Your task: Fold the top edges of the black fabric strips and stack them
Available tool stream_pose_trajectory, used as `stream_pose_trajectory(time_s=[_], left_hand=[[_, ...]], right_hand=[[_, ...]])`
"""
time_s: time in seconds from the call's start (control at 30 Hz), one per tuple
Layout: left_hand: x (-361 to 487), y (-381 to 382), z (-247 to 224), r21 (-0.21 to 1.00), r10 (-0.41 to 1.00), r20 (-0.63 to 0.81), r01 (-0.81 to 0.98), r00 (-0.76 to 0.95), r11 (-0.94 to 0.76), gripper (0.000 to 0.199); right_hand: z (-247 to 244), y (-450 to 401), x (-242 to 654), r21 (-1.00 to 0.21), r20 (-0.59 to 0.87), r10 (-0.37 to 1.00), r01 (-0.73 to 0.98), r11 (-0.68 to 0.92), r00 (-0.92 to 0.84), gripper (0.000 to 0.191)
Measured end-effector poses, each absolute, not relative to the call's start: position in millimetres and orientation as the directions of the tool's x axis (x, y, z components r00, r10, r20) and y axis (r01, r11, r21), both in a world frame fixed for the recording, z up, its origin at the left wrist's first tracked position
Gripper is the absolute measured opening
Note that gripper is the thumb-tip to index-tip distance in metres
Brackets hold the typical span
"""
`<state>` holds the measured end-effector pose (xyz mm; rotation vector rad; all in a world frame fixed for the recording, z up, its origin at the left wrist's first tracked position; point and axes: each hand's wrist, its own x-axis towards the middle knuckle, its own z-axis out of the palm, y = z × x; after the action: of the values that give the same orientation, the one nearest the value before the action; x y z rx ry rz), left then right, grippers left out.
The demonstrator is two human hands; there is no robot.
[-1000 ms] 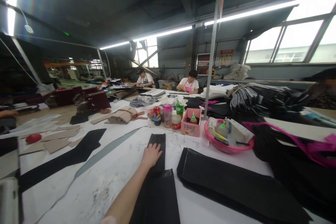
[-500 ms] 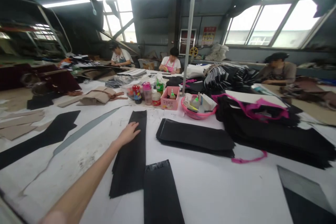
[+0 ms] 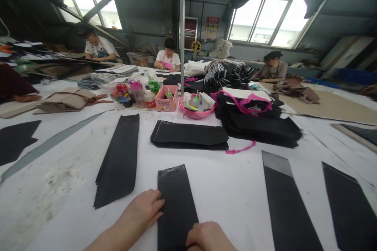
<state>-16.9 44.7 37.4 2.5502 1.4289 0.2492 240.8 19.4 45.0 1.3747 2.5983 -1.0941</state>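
A black rectangular piece of sheet material [image 3: 175,200] lies lengthwise before me, its far end carrying a shiny, wrinkled band. At its left edge my left hand [image 3: 144,210] has curled fingers closed on the border. My right hand [image 3: 209,237] is closed in a pinch at the right edge, partly cut off by the frame's bottom. To the left lies a stack of similar black pieces [image 3: 119,160]. Two more pieces rest on the right: one with a grey end band [image 3: 288,204], the other plain black [image 3: 349,204].
Beyond lie a black stack [image 3: 190,135], a larger pile [image 3: 262,127] and a pink strip [image 3: 241,149] on the white table. A pink basket [image 3: 196,114], pink box [image 3: 166,104] and bottles [image 3: 138,94] stand by a metal pole [image 3: 182,27]. Three people work across the table.
My left hand has left the left stack and come to the nearer black piece. My right hand has entered at that piece's right edge. The view has turned right.
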Motion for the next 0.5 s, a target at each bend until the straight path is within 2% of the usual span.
stream_pose_trajectory(time_s=[0.07, 0.17, 0.37, 0.5], left_hand=[[-9, 36, 26, 0.204, 0.846, 0.139, 0.821, 0.514, -0.533, 0.024], [2, 31, 17, 0.134, 0.781, 0.269, 0.781, 0.564, -0.61, 0.03], [31, 25, 7, 0.046, 0.691, 0.382, 0.734, 0.614, -0.678, 0.031], [38, 23, 4, 0.023, 0.655, 0.457, 0.728, 0.602, -0.685, 0.029]], right_hand=[[43, 25, 232, -0.461, -0.267, 0.778, 0.784, 0.415, -0.569, 0.012], [45, 26, 232, -0.394, -0.201, 0.824, 0.814, 0.427, -0.529, 0.012], [43, 17, 260, -0.421, -0.163, 0.88, 0.838, 0.347, -0.446, 0.023], [31, 11, 270, -0.452, -0.06, 0.914, 0.827, 0.334, -0.402, 0.03]])
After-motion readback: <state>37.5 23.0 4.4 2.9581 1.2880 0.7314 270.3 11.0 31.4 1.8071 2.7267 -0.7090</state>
